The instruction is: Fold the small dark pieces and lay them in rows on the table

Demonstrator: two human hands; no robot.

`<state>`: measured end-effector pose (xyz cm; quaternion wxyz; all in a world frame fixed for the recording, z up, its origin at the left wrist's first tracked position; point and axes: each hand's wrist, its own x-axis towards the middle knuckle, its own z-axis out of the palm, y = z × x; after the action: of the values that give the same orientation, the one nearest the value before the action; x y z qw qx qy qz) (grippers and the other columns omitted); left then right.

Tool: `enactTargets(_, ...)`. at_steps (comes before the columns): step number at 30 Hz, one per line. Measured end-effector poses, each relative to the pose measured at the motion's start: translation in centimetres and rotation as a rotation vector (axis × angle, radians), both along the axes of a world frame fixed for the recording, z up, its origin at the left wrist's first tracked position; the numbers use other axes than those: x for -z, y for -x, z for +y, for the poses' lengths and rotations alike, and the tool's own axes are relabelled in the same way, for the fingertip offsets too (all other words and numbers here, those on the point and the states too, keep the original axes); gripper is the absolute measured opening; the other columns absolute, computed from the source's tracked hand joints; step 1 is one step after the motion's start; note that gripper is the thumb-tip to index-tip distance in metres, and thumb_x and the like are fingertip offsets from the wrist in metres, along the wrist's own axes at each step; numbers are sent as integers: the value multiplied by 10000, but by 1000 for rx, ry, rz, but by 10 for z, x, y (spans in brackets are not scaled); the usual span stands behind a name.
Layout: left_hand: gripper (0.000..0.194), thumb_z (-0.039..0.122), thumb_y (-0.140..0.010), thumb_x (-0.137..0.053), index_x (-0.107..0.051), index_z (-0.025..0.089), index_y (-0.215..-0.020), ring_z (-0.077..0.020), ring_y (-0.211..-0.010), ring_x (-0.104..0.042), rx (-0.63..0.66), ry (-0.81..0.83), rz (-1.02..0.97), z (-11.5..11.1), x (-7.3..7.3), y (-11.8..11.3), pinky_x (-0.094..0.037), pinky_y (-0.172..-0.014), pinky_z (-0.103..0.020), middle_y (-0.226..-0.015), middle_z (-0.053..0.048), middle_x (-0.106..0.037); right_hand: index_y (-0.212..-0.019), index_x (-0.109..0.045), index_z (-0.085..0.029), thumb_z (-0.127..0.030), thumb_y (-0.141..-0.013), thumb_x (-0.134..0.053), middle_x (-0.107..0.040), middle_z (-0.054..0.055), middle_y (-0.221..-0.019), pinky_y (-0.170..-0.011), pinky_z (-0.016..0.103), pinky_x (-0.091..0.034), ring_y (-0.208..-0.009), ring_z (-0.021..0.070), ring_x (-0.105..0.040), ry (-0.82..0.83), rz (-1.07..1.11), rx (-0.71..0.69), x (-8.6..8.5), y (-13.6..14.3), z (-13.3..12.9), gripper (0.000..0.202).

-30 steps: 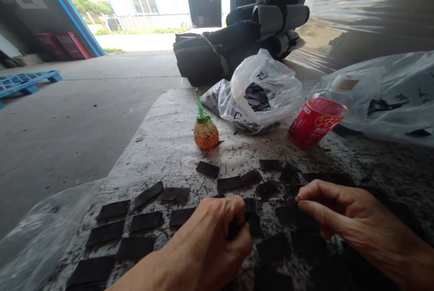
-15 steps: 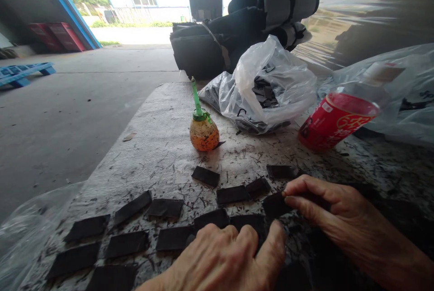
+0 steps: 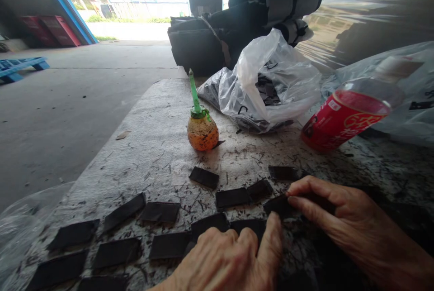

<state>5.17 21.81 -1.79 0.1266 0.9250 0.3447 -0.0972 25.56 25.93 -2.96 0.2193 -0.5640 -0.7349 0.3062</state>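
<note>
Small flat black pieces of sheet lie in rough rows on the littered worktop (image 3: pixel 162 101). My right hand (image 3: pixel 339 214) has thumb and forefinger pinched on the right end of one black piece (image 3: pixel 277 206). Low in the middle, my left hand (image 3: pixel 230 255) rests palm down over other pieces. Its thumb is stretched out and reaches the front edge of the pinched piece; the other fingers bend down and their tips are hidden. Just in front of the left hand's knuckles is another black piece (image 3: pixel 210 224). Two more pieces (image 3: pixel 232 197) lie close beyond it.
An orange squeeze bottle with a green spout (image 3: pixel 202 135) stands mid-worktop. Behind it are a clear plastic bag (image 3: pixel 247 96) of black scraps and a tilted red-labelled drink bottle (image 3: pixel 342 119). Black rolled bundles (image 3: pixel 203 46) sit at the back. A blue pallet (image 3: pixel 20 67) lies far left.
The view has shifted slightly. My left thumb has come up against the front edge of the piece held in my right hand, which keeps its pinch.
</note>
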Motion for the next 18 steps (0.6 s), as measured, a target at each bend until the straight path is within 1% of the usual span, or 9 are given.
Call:
enactTargets(3, 579, 95, -887, -351, -88, 72, -1402, -235, -661, -658, 3, 167, 135, 8, -5, -7, -465, -444, -323, -931, -88, -644, -749, -608, -276, -305, -795, -530, -682, -61, -710, -589, 185, -487, -649, 124, -654, -3, -9, 7, 1, -1, -1, 95)
enactTargets(5, 576, 86, -886, -343, -87, 69, -1402, -254, -689, -663, 0, 228, 169, 12, -7, -10, -497, -465, -341, -962, -107, -641, -733, -607, -273, -304, -784, -531, -683, -58, -700, -586, 194, -484, -637, 127, -652, -16, -16, 7, 0, 0, -1, 97)
enactTargets(7, 551, 100, -895, -324, -106, 71, -1400, -265, -703, -662, -19, 231, 152, 13, -8, -11, -520, -487, -361, -978, -117, -639, -726, -608, -273, -300, -774, -537, -683, -56, -696, -582, 201, -479, -630, 128, -650, -30, -32, 8, 0, 0, -1, 90)
enactTargets(10, 517, 155, -917, -309, -135, 81, -1398, -269, -694, -661, -32, 225, 104, 13, -4, -9, -526, -490, -367, -965, -122, -646, -758, -607, -277, -291, -776, -540, -678, -56, -726, -598, 206, -474, -650, 125, -644, -32, -58, 6, -1, 0, -1, 71)
enactTargets(15, 522, 164, -910, -357, -174, 121, -1396, -242, -597, -659, -56, 177, 77, 10, 6, -7, -491, -432, -314, -881, -98, -670, -851, -595, -283, -333, -830, -506, -655, -54, -796, -642, 200, -464, -721, 115, -622, -34, -38, 49, -4, -8, 2, 104)
enactTargets(18, 522, 211, -908, -384, -202, 133, -1392, -236, -591, -661, -72, 157, 39, 9, 9, -6, -496, -440, -305, -871, -97, -670, -849, -599, -274, -312, -842, -494, -642, -50, -788, -655, 199, -456, -726, 112, -608, -67, -39, 61, -6, -11, 4, 112)
